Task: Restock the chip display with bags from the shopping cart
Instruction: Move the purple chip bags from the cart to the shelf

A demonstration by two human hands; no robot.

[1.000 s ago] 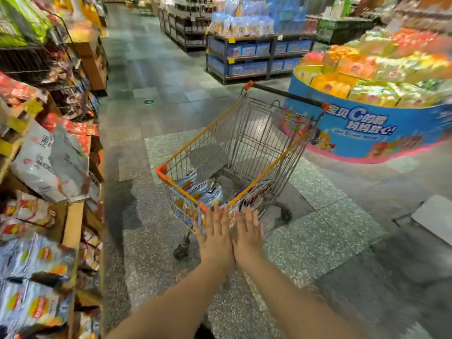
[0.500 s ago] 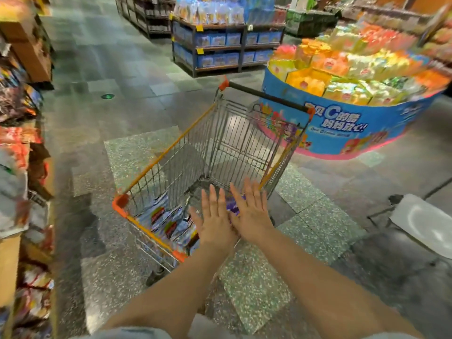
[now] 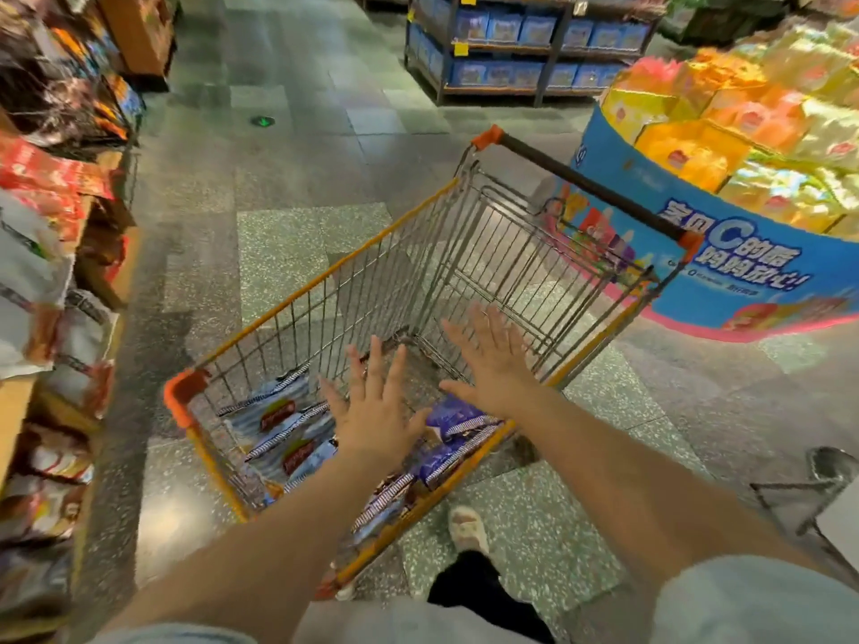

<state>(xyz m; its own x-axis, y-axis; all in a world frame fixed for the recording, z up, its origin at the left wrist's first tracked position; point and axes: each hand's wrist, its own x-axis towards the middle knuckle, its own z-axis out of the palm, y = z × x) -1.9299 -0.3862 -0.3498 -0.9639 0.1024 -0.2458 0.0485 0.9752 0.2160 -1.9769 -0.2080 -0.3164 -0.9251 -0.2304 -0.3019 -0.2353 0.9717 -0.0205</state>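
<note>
Both hands hang over the near end of the shopping cart [image 3: 465,253], palms down, fingers straight and spread, holding nothing: the left hand [image 3: 372,411] and the right hand [image 3: 492,364] are each a wide-open, empty grip. The chip bags [image 3: 283,429] lie flat on the cart floor, directly below the hands and a little toward the person, packed into the near end while the far end by the handle shows bare wire. The pale blue bags with a red oval logo sit under and to the left of the left hand, so that hand is nearer them; a purple bag [image 3: 458,418] lies just below the right wrist. The bags' long axes seem to run across the cart, roughly crosswise to the forearms, though blur makes this uncertain. The next move looks like a straight reach down, 1 hand per bag. The logo writing on the bags is too smeared to read. The chip display [image 3: 51,253] stands at the left edge, well apart from the hands. A round blue stand [image 3: 725,271] at right carries a large white "C" among Chinese characters.
</note>
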